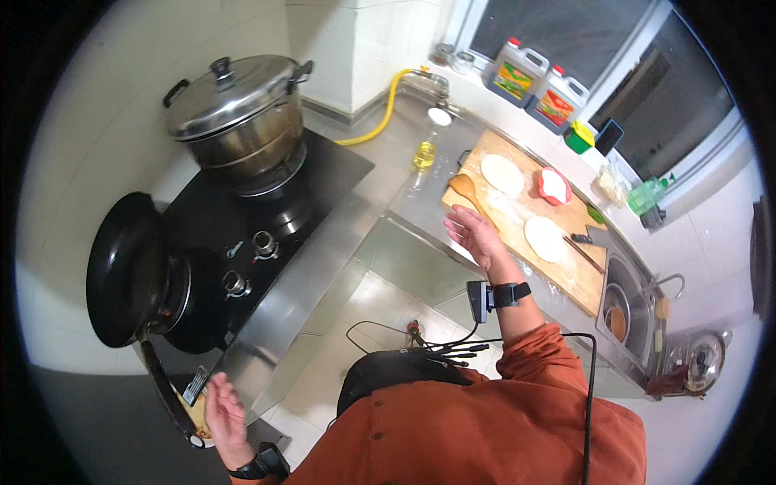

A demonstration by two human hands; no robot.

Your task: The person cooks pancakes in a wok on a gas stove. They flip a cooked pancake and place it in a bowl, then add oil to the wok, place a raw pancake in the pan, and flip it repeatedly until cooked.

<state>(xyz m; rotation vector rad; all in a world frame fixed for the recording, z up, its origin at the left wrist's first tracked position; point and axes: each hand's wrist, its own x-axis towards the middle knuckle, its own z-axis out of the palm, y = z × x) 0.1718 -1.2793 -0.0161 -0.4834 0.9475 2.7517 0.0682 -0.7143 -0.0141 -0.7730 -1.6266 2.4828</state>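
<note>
My left hand (225, 412) is empty, fingers apart, beside the handle of a black wok (124, 273) that sits tilted on the left burner. A slotted metal spatula (196, 385) rests on a dish (200, 418) close to that hand. My right hand (476, 233), also empty with its fingers spread, is at the near edge of a floured wooden board (576, 285). On the board lie two flat rounds of dough, one at the back (502, 174) and one nearer (544, 239), a wooden spoon or spatula (465, 187), a red bowl of white powder (554, 186), dark sticks (585, 254) and a cleaver (591, 237).
A large lidded steel pot (242, 127) occupies the back burner. An oil bottle (426, 148) stands left of the board, near a yellow hose (388, 115). The sink (627, 303) is at the right. Two jugs (515, 73) stand on the windowsill. Cables hang before my torso.
</note>
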